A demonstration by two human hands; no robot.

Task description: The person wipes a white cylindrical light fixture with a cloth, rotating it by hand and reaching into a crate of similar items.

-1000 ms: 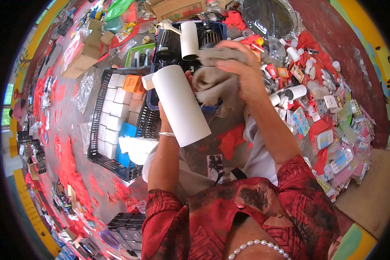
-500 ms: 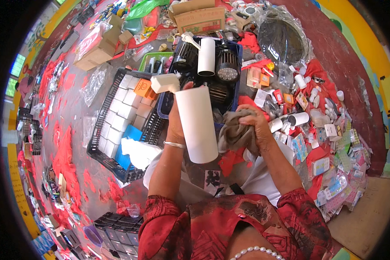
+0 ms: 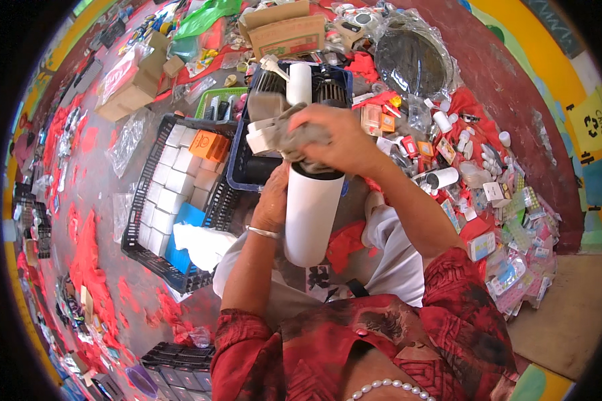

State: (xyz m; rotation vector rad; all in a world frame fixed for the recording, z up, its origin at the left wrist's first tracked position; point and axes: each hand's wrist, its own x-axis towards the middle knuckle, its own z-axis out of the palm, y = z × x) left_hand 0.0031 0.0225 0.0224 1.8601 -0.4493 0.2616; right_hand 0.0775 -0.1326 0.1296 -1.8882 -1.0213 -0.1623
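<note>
My left hand [image 3: 272, 199] is wrapped round the side of a white cylindrical track spotlight [image 3: 312, 220], upright in front of me with its dark open end at the top. A white boxy bracket [image 3: 261, 136] joins it near that end. In my right hand [image 3: 343, 137] a crumpled grey-brown cloth [image 3: 306, 139] is bunched and pressed at the spotlight's upper end, hiding part of the rim and bracket. Just beyond, a dark blue crate [image 3: 237, 167] holds several black and white spotlights, among them a white one [image 3: 299, 83].
At the left stands a black crate [image 3: 132, 244] of small white boxes, an orange box [image 3: 209, 145] among them. A green basket [image 3: 211, 95] and cardboard boxes [image 3: 289, 37] lie beyond. Packets and bottles crowd the right, near a plastic-wrapped round black item [image 3: 411, 57].
My right hand has brought the cloth leftward from beside the spotlight onto its upper end. The spotlight has tilted, so its dark opening now shows. The whole view has shifted slightly.
</note>
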